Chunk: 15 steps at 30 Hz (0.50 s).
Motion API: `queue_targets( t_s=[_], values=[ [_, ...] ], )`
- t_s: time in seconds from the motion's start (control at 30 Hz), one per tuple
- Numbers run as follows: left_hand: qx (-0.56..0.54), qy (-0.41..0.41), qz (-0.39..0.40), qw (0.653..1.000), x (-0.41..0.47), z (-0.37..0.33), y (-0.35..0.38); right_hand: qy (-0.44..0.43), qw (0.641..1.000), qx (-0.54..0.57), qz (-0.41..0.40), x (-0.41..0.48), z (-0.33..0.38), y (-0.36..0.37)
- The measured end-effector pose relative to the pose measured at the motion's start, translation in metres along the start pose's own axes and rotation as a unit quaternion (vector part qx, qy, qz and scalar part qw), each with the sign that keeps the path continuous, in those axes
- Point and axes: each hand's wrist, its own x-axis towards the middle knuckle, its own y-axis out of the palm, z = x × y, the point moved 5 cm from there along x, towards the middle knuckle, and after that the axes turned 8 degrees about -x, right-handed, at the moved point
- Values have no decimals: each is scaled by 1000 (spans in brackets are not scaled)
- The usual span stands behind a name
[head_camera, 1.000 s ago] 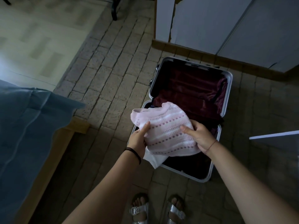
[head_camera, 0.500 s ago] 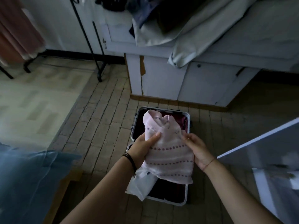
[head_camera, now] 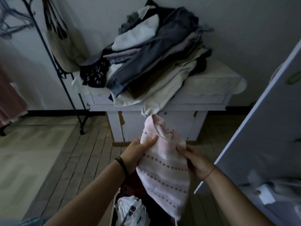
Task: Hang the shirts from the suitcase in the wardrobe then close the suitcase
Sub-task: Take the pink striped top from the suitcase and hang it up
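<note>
Over the open suitcase (head_camera: 129, 185), a pink knit shirt (head_camera: 164, 168) with dotted stripes is held up by both hands. Left hand (head_camera: 138, 154): closed on the shirt's left edge near the collar, thumb pressed on top, other fingers hidden behind the fabric. Right hand (head_camera: 195, 162): curled round the shirt's right edge, fabric pinched between thumb and fingers. The shirt is bunched and hangs down between the hands, collar end up, lower end dangling over the suitcase. A black band (head_camera: 121, 165) is worn on the left wrist. A white patterned garment (head_camera: 132, 211) is seen lying in the suitcase, which is cut off by the bottom edge. Beyond the hands, a white desk (head_camera: 211, 88) stands against the wall, with a pile of clothes (head_camera: 154, 54) stacked on it, some draped over the front edge. Left of the desk, a black metal rack (head_camera: 53, 62) is seen with a pale bag (head_camera: 65, 46) hung on it. A white door panel (head_camera: 260, 128) is seen at right, near the right hand.
</note>
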Motion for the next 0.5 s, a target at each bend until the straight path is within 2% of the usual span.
queue_targets(
  t_s=[0.17, 0.3, 0.4, 0.5],
  values=[
    [-1, -5, 8, 1000, -1, -32, 11, -81, 993, 73, -47, -10, 55, 3],
    [-21, -3, -10, 1000, 3, -51, 13, -141, 986, 75, -41, -10, 99, 13],
    [2, 9, -5, 1000, 6, -69, 13, -159, 984, 81, -22, -10, 119, 21],
    [16, 53, 24, 998, 10, -95, 8, -166, 982, 77, -43, -8, 131, 21]
  ],
)
